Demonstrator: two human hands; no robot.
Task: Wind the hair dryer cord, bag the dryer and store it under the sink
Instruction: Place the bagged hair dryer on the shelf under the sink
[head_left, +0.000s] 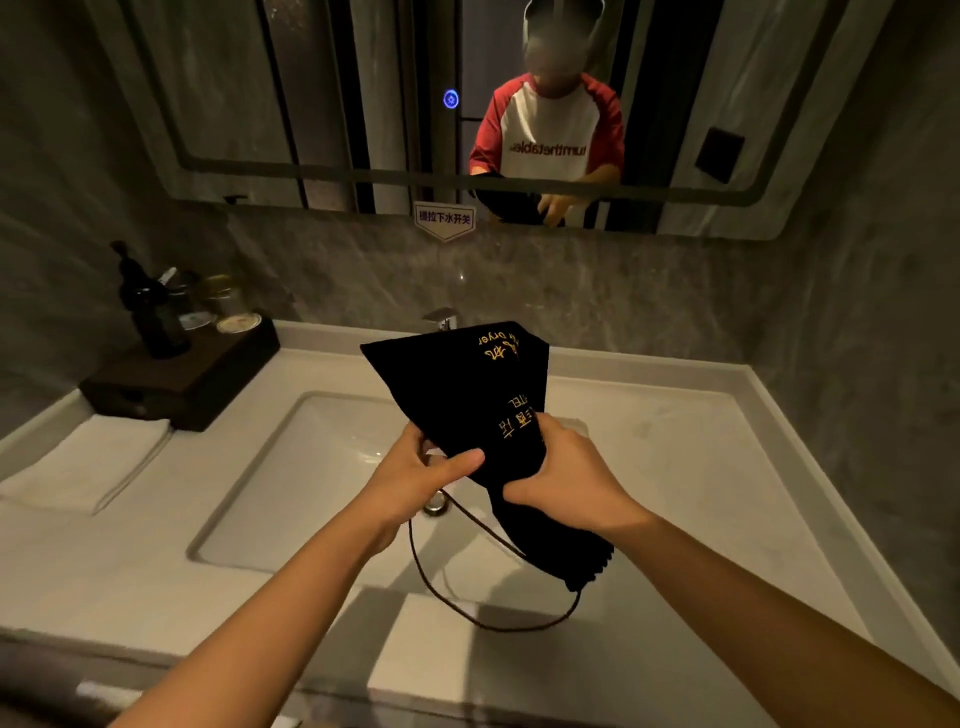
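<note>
A black drawstring bag (457, 384) with gold lettering hangs over the sink basin (311, 467), held in both hands. My left hand (415, 475) pinches its left side with the thumb laid across the cloth. My right hand (566, 480) is closed around the bag's narrow gathered part. The gathered mouth (582, 561) points toward me, and a thin dark drawstring (447, 597) loops down from it over the basin's front edge. The hair dryer itself is hidden; I cannot tell whether it is inside the bag.
A white counter (727, 467) surrounds the basin, with a faucet (441, 317) behind the bag. A dark wooden tray (182, 379) with a pump bottle and small jars stands at the back left. A folded white towel (88, 462) lies in front of it. A mirror hangs above.
</note>
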